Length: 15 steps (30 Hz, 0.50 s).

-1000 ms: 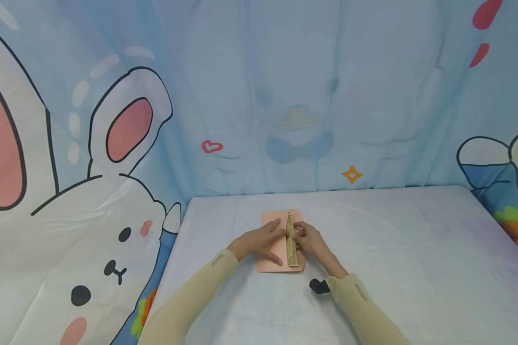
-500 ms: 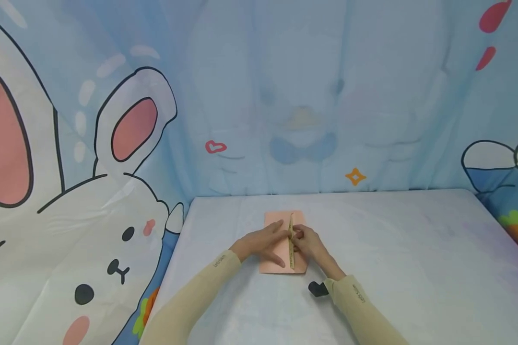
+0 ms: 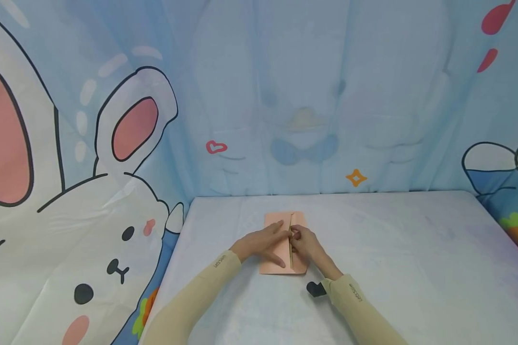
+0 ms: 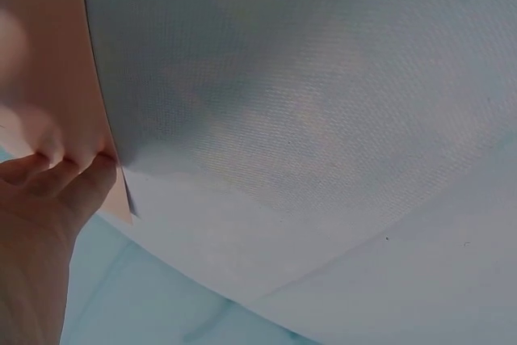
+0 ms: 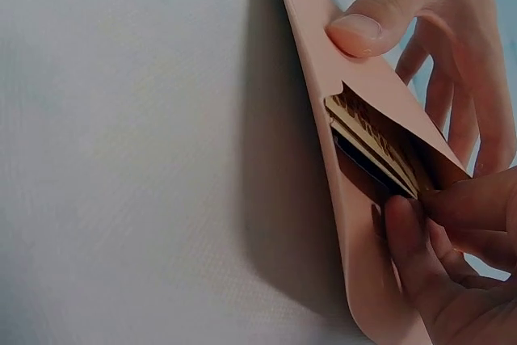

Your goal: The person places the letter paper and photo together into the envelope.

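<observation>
A pink envelope-like paper sleeve (image 3: 300, 267) lies near the table's middle with a lengthwise opening. Inside that opening, the right wrist view shows a thin stack of gold printed cards (image 5: 367, 131) with a dark layer beneath; most of the stack is hidden. My right hand (image 3: 308, 244) pinches the stack at the opening between thumb and finger. With fingers spread, my left hand (image 3: 259, 242) presses the sleeve's left part. Its thumb rests on the pink surface in the right wrist view, and several of its fingers touch the sleeve (image 4: 56, 54) in the left wrist view.
The table (image 3: 414, 268) has a pale cloth. A small black object (image 3: 315, 289) sits at my right sleeve's cuff. Behind the table hangs a blue curtain (image 3: 241, 96) with cartoon prints, and a large rabbit print (image 3: 112, 215) fills the left side.
The gold stack has slid left into the pink sleeve, from a wide visible strip to a thin line. My right fingers have followed it slightly; my left hand stays on the sleeve.
</observation>
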{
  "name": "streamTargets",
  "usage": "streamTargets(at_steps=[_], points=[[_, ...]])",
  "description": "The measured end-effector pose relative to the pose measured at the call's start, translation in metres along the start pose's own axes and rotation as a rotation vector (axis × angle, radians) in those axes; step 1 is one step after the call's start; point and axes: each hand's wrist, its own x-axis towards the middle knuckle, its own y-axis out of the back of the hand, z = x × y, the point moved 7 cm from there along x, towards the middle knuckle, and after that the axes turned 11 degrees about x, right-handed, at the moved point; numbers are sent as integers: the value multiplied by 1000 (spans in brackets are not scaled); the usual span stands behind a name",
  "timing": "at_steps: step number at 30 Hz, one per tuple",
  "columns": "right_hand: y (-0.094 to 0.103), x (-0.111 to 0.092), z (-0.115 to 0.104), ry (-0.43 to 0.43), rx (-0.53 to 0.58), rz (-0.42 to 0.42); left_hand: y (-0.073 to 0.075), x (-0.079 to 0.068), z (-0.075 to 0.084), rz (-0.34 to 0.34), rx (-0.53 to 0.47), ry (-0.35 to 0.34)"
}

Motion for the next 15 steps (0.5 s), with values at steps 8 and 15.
streamTargets(at_steps=[8,15], points=[[2,-3,4,11,-38,0,2,1,2,3,20,4],[5,-6,17,-54,26,-4,1,3,5,-41,58,39]])
